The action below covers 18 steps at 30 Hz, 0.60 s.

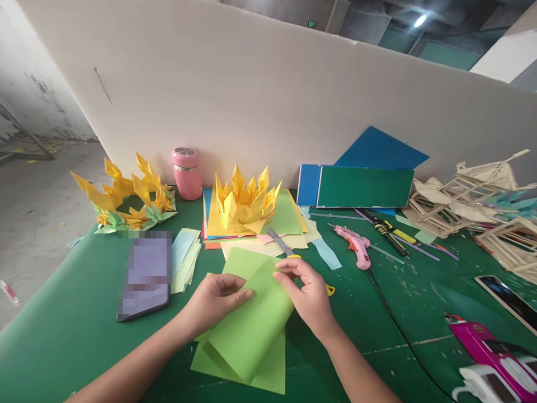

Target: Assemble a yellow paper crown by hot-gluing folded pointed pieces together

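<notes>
A sheet of light green paper [255, 319] is held between my two hands, its right side curling over. My left hand [218, 296] pinches its left edge, thumb on top. At the upper right edge, my right hand [306, 291] grips the same sheet between thumb and fingers. More green paper [268, 375] lies beneath it on the table. Scissors [282, 243] with yellow handles lie just behind my right hand, which partly hides them. Beyond the sheet, a yellow folded-paper crown [247, 204] sits on a stack of coloured paper [293, 215].
A second paper crown [130, 196] and a pink canister [187, 173] stand back left, with a phone [146, 274] nearer. To the right lie a pink glue gun [354, 246], its cord, a utility knife [384, 232] and a magenta device [482, 347]. Wooden stick models [453, 196] stand far right.
</notes>
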{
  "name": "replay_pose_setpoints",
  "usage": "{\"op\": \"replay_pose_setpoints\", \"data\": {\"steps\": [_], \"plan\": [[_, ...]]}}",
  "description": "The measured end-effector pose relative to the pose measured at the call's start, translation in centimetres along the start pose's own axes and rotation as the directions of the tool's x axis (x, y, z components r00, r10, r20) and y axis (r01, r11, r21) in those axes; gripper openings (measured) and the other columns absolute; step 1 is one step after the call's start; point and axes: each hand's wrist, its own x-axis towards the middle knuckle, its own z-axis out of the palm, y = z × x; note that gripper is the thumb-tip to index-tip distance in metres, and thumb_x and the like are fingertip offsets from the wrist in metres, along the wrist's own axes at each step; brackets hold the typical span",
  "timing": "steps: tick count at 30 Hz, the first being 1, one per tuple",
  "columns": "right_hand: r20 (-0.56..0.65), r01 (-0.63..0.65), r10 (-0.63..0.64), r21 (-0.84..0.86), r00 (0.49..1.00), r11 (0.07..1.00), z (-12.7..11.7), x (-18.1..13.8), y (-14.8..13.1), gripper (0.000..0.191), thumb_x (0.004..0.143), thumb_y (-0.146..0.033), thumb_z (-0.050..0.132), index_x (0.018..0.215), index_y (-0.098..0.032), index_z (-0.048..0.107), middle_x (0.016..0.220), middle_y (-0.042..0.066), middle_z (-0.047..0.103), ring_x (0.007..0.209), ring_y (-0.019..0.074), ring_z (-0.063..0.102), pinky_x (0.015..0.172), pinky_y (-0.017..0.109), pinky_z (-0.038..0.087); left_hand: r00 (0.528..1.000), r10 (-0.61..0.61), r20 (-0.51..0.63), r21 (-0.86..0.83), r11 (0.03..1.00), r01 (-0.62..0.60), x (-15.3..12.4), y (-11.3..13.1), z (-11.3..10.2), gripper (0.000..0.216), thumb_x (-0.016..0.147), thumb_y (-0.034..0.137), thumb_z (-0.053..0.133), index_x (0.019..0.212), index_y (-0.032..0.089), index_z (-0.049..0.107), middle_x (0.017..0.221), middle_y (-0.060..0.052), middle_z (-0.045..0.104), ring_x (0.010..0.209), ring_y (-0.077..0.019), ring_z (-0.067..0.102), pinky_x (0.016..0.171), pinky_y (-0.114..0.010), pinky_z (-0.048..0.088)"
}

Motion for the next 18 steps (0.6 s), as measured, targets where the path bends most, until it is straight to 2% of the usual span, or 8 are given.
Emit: {"op": "replay_pose_setpoints", "data": {"steps": [2,4,7,9,10,14,18], "plan": [[-0.062,-0.046,0.057,0.167,0.996,0.985,0.1,0.0,0.1,0.027,0.078,-0.040,0.066,0.099,-0.025,0.058,0.092,0.005,0.069,0.075,0.0179,0.062,0.070,0.031,0.050,0.995,0.020,-0.096,-0.040,0.999,-0.024,-0.2,0.0,0.4,0.032,0.052,0.048,0.079,0.058,0.018,0.069,0.058,0.000,0.066,0.055,-0.0141,0.055,0.052,-0.024,0.042],[-0.043,-0.109,0.136,0.388,0.990,0.915,0.4,0.0,0.0,0.047,0.075,-0.046,0.069,0.114,-0.028,0.049,0.109,0.007,0.067,0.090,0.0203,0.064,0.077,0.033,0.051,0.982,0.030,-0.188,-0.128,0.990,-0.055,-0.3,0.0,0.7,0.033,0.051,0.048,0.080,0.057,0.018,0.067,0.056,0.001,0.063,0.054,-0.0126,0.053,0.051,-0.023,0.041],[0.210,-0.292,0.207,0.578,0.956,0.762,1.0,-0.4,-0.5,0.061,0.069,-0.048,0.075,0.120,-0.030,0.048,0.118,0.007,0.066,0.102,0.0242,0.064,0.083,0.037,0.051,0.964,0.020,-0.266,-0.262,0.961,-0.092,-0.5,-0.2,0.9,0.036,0.052,0.050,0.080,0.061,0.018,0.066,0.060,0.001,0.062,0.056,-0.0125,0.052,0.053,-0.023,0.043],[0.369,-0.425,0.246,0.556,0.896,0.714,1.6,-0.7,-0.7,0.054,0.066,-0.045,0.078,0.113,-0.026,0.058,0.111,0.007,0.070,0.099,0.0263,0.066,0.083,0.039,0.052,0.958,0.034,-0.286,-0.294,0.948,-0.121,-0.6,-0.3,1.1,0.037,0.053,0.051,0.080,0.062,0.018,0.066,0.065,0.000,0.063,0.061,-0.0137,0.054,0.058,-0.024,0.045],[0.406,-0.471,0.278,0.529,0.871,0.706,1.9,-0.9,-0.8,0.050,0.064,-0.043,0.080,0.107,-0.024,0.063,0.107,0.007,0.072,0.097,0.0269,0.066,0.083,0.039,0.052,0.955,0.054,-0.292,-0.286,0.948,-0.141,-0.6,-0.4,1.1,0.037,0.053,0.051,0.079,0.062,0.018,0.066,0.068,0.000,0.064,0.064,-0.0144,0.055,0.061,-0.025,0.046],[0.358,-0.565,0.439,0.471,0.824,0.677,2.7,-1.3,-0.4,0.041,0.061,-0.041,0.082,0.094,-0.019,0.072,0.095,0.007,0.076,0.091,0.0275,0.069,0.082,0.039,0.053,0.948,0.136,-0.289,-0.183,0.964,-0.194,-0.5,-0.8,1.1,0.035,0.056,0.051,0.078,0.060,0.019,0.066,0.068,0.000,0.063,0.067,-0.0150,0.055,0.065,-0.025,0.047],[0.319,-0.586,0.491,0.461,0.810,0.667,2.9,-1.3,-0.1,0.041,0.058,-0.042,0.083,0.091,-0.019,0.074,0.090,0.007,0.076,0.086,0.0288,0.070,0.078,0.040,0.054,0.936,0.133,-0.325,-0.180,0.963,-0.199,-0.2,-1.1,1.0,0.036,0.052,0.050,0.080,0.066,0.020,0.068,0.068,0.000,0.065,0.068,-0.0160,0.057,0.066,-0.026,0.048]]}}
